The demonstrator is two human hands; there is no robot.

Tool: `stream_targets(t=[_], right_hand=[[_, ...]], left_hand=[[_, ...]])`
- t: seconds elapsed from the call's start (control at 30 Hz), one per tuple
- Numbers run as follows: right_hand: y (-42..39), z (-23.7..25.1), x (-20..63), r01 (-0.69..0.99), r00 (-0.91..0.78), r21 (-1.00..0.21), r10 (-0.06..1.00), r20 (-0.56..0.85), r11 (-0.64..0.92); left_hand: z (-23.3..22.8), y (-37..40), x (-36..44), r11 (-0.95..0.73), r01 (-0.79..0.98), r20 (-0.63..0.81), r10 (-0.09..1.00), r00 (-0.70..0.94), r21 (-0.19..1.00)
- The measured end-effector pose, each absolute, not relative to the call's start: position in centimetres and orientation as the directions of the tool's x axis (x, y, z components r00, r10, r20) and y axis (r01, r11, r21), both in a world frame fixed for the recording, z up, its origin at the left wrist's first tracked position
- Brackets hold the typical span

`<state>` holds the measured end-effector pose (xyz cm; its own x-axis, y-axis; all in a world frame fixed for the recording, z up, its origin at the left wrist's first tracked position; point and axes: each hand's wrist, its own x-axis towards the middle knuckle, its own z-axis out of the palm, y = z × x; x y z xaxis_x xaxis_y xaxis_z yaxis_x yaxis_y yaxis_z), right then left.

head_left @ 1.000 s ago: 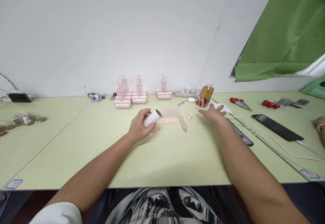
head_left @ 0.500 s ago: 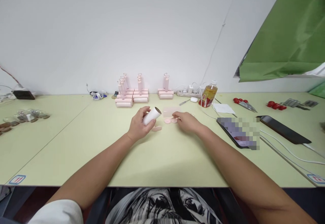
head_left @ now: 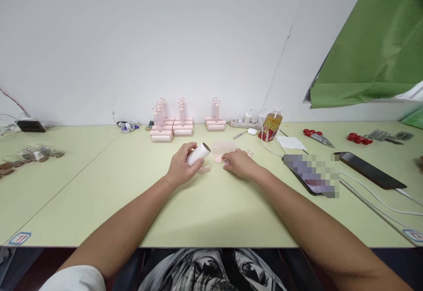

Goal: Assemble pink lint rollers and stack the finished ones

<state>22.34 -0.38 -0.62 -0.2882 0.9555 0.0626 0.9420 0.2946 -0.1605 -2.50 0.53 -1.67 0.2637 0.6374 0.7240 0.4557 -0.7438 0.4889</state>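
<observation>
My left hand (head_left: 181, 166) is wrapped round a white lint roll (head_left: 198, 153), held tilted with its brown cardboard core facing up and right. Under that hand's fingertips lies a flat pale pink piece (head_left: 204, 170) on the table. My right hand (head_left: 243, 163) has its thumb and fingers closed on a small pink disc (head_left: 226, 161), mostly hidden by the fingers. Just left of those fingertips lies another pink disc (head_left: 218, 160). Behind both discs is a translucent pink cover (head_left: 223, 146). A small pink part (head_left: 250, 153) shows beyond my right knuckles.
Pink lint rollers (head_left: 161, 132) with upright handles stand along the wall. To the right are a screwdriver (head_left: 239, 135), a power strip (head_left: 244, 124), a bottle (head_left: 271, 126), white paper (head_left: 291, 143), a phone (head_left: 306, 176), another phone (head_left: 368, 171) and cables. Bagged pieces (head_left: 36, 151) lie far left.
My right hand has moved slightly toward me and left, its fingers now covering the right-hand pink disc. My left hand still holds the roll in nearly the same place.
</observation>
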Motion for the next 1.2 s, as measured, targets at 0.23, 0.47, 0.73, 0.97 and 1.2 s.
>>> stream_targets(t=[0.23,0.47,0.73,0.97,1.2], right_hand=[[-0.1,-0.8,22.4,0.931,-0.301,-0.165,0.942,0.152,0.324],[-0.2,-0.6,22.4,0.712,-0.201,-0.519,0.846,0.494,0.473],[-1.0,-0.1,21.0,0.390,0.014,-0.719,0.778,0.629,0.575],[-2.3,-0.3,19.8,0.295,-0.101,-0.781,0.830,0.548,0.551],[-2.3,-1.2,19.4,0.336,-0.139,-0.746,0.813,0.565,0.576]], left_hand=[[-1.6,0.5,-2.4,-0.759,0.450,0.729,0.622,0.285,0.471],[-1.5,0.3,-2.3,-0.763,0.448,0.700,0.627,0.340,0.466],[-1.4,-0.2,-1.9,-0.787,0.429,0.666,0.609,0.431,0.442],[-1.5,0.0,-1.8,-0.821,0.409,0.703,0.560,0.438,0.399],[-1.5,0.0,-1.8,-0.818,0.408,0.697,0.566,0.441,0.406]])
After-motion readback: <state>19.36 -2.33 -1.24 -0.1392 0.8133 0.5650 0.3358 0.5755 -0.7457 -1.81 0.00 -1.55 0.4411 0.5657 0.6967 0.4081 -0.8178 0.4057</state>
